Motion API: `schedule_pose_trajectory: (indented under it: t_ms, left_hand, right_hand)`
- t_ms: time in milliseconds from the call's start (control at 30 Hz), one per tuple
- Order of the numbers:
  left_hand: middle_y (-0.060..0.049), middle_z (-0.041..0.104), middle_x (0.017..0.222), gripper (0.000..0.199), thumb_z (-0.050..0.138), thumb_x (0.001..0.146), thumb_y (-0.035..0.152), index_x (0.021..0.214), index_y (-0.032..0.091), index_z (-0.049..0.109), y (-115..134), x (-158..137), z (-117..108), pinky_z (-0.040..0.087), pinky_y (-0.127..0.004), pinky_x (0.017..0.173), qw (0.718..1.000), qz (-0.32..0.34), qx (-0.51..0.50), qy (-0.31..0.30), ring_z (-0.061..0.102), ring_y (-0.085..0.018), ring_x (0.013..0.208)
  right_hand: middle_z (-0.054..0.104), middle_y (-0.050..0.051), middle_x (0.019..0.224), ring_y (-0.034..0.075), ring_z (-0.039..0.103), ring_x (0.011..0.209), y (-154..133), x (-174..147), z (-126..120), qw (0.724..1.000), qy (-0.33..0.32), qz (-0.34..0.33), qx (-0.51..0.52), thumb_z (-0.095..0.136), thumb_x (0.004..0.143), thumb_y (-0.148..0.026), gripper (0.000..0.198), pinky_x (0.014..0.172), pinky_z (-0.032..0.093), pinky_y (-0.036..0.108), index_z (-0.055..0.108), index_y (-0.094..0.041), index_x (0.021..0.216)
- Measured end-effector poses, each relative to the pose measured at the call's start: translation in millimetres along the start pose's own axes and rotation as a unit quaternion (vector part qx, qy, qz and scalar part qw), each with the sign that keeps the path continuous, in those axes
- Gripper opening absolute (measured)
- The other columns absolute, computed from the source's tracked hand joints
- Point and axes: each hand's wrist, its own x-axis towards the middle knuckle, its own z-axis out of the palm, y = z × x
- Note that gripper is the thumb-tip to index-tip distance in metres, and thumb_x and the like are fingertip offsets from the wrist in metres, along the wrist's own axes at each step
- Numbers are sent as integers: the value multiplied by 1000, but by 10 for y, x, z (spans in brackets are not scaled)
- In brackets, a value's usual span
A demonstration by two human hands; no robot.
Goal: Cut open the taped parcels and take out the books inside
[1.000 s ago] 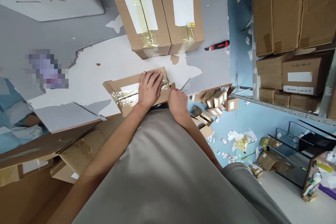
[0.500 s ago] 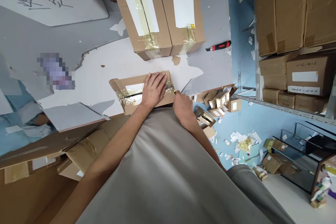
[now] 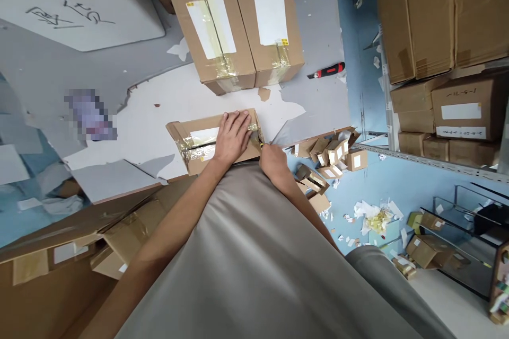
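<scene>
A small cardboard box (image 3: 198, 128), sealed with clear yellowish tape and bearing a white label, lies at the near edge of the table. My left hand (image 3: 233, 137) presses flat on its right half, fingers stretched out side by side. At the box's right end, my right hand (image 3: 273, 161) is closed around a yellow utility knife (image 3: 261, 143). Only the knife's front shows; the fist hides the rest. Its tip meets the taped right end of the box. Part of the tape and label is covered by my left hand.
Two larger taped boxes (image 3: 238, 24) stand behind the small one. A red and black utility knife (image 3: 329, 70) lies to the right, a white foam box (image 3: 91, 16) at upper left. Cartons fill a shelf (image 3: 433, 161) at right; boxes and paper scraps litter the blue floor (image 3: 350, 190).
My right hand has shifted slightly left and down with the knife at the box's right end. My left hand stays on the box. The camera view has tilted a little.
</scene>
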Motion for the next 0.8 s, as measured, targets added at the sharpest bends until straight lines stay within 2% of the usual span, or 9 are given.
schedule_pose_trajectory:
  t_ms: [167, 233, 300, 367, 433, 533, 633, 733, 800]
  left_hand:
    - [-19, 56, 177, 39, 50, 117, 43, 143, 24, 71, 13, -85, -103, 22, -77, 143, 1000, 19, 16, 1, 39, -40, 175]
    - [-23, 47, 183, 48, 59, 114, 50, 152, 22, 66, 17, -101, -161, 20, -78, 143, 999, 10, 30, 12, 36, -43, 176]
    - [-27, 42, 185, 68, 69, 108, 53, 166, 19, 55, 23, -58, -204, 18, -78, 144, 999, -6, 38, 14, 35, -46, 176]
    - [-27, 46, 181, 80, 75, 103, 46, 173, 16, 48, 36, 51, -220, 17, -76, 145, 999, -9, 43, -11, 38, -48, 174]
    - [-27, 54, 175, 81, 76, 99, 32, 173, 13, 49, 57, 193, -220, 19, -72, 147, 997, 3, 52, -50, 45, -47, 169]
    - [-29, 62, 164, 90, 79, 88, 19, 173, 7, 50, 100, 358, -277, 24, -69, 147, 995, 9, 59, -86, 56, -48, 159]
    - [-26, 62, 162, 100, 85, 82, 22, 174, 7, 49, 153, 369, -508, 27, -67, 146, 997, -20, 39, -71, 59, -48, 155]
    - [-17, 59, 168, 96, 85, 82, 29, 172, 18, 52, 226, 239, -886, 40, -61, 142, 999, -43, -8, -30, 59, -45, 155]
    - [-13, 61, 166, 87, 83, 86, 35, 168, 22, 55, 270, 114, -1132, 49, -58, 136, 998, -47, -52, -3, 62, -41, 153]
  right_hand:
    - [85, 21, 129, 33, 83, 126, 200, -195, -40, 999, 42, -23, 22, 49, 118, -17, 35, 104, 62, 38, 73, -13, 143]
    - [87, 17, 127, 32, 83, 123, 372, -265, -60, 996, 68, -25, 50, 51, 120, -24, 34, 105, 61, 37, 72, -17, 145]
    - [87, 14, 126, 29, 85, 117, 567, -222, -38, 991, 95, -17, 97, 52, 120, -25, 31, 104, 60, 35, 71, -20, 144]
    - [88, 11, 122, 23, 87, 98, 744, -50, 40, 979, 111, -10, 169, 51, 120, -24, 27, 98, 61, 30, 71, -20, 138]
    - [89, 9, 115, 17, 83, 73, 875, 211, 164, 958, 105, -14, 268, 48, 119, -24, 24, 84, 62, 26, 69, -19, 131]
    - [88, 10, 116, 13, 77, 62, 964, 618, 371, 901, 88, -19, 423, 47, 118, -28, 24, 68, 60, 22, 65, -17, 129]
    - [85, 10, 119, 12, 76, 63, 950, 877, 515, 853, 99, 13, 512, 47, 116, -31, 25, 67, 61, 23, 61, -16, 130]
    - [84, 8, 112, 13, 78, 70, 894, 928, 557, 840, 106, 38, 531, 44, 113, -29, 27, 72, 63, 24, 60, -16, 132]
    - [84, 6, 109, 16, 80, 84, 865, 861, 532, 838, 134, 17, 529, 44, 111, -29, 30, 81, 64, 25, 61, -18, 132]
